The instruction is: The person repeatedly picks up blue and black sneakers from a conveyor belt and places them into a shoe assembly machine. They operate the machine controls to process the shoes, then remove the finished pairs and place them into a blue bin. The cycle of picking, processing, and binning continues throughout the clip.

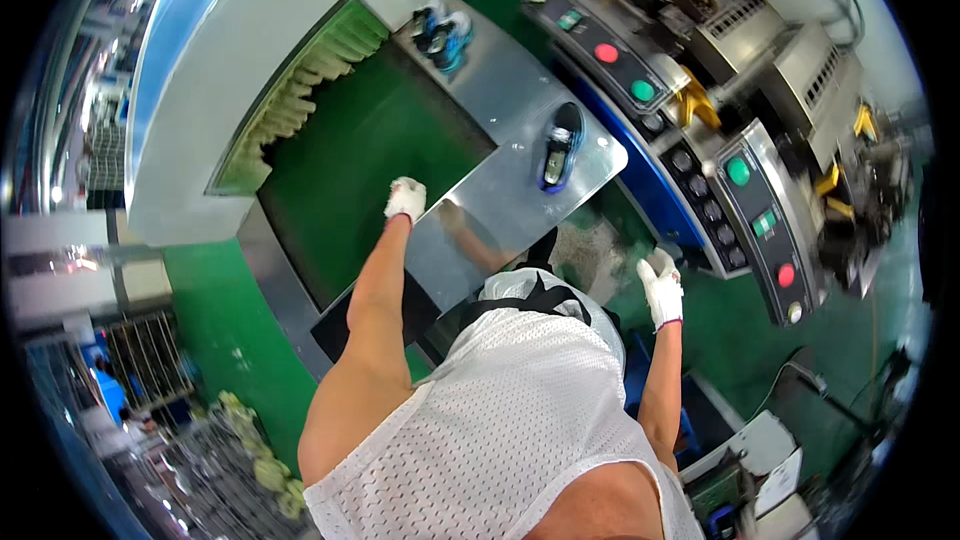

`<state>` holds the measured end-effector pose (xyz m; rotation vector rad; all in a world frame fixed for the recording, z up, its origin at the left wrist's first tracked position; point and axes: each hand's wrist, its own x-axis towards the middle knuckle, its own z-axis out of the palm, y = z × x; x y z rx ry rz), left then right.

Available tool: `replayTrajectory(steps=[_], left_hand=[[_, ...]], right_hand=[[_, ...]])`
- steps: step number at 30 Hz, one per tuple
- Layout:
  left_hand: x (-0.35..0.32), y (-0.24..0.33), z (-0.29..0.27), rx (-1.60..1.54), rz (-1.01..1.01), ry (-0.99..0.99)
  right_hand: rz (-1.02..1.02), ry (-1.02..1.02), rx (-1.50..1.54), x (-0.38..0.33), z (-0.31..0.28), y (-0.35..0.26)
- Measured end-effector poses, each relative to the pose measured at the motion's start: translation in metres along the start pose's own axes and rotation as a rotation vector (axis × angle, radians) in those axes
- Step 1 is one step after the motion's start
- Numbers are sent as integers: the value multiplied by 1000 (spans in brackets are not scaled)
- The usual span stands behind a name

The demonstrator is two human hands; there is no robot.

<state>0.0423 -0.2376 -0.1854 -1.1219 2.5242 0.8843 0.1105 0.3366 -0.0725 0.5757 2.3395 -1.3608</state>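
Observation:
My left hand (405, 199), in a white glove, is over the near edge of a green conveyor belt (365, 155), beside the steel ledge. Its fingers look curled in, with nothing visible in them. My right hand (661, 290), gloved in white too, hangs to the right of my body near a machine's control panel. Its fingers are apart and hold nothing. On the steel ledge (470, 245) a black and blue shoe (562, 148) lies near the right corner. Farther back, black, white and blue shoes (441, 37) stand close together.
A white machine housing (290, 30) covers the belt's far end, with a pale fringed curtain (300, 90) across its opening. At right stands a machine with red and green buttons on its panels (765, 220). Metal racks (145, 360) are at the left on a green floor (215, 310).

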Motion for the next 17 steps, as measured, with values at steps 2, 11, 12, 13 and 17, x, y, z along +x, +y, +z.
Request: replayTrajectory(steps=[2, 11, 12, 13, 17], left_hand=[[-21, -9, 9, 129, 116, -17], [97, 40, -26, 84, 79, 121], [136, 31, -28, 19, 193, 245], [169, 32, -41, 4, 214, 297], [306, 20, -124, -6, 310, 497]], right_hand=[[-13, -31, 43, 32, 28, -48], [-125, 192, -186, 175, 172, -166], [-231, 288, -164, 186, 191, -167], [-224, 300, -443, 184, 205, -186], [-278, 407, -434, 198, 237, -180]])
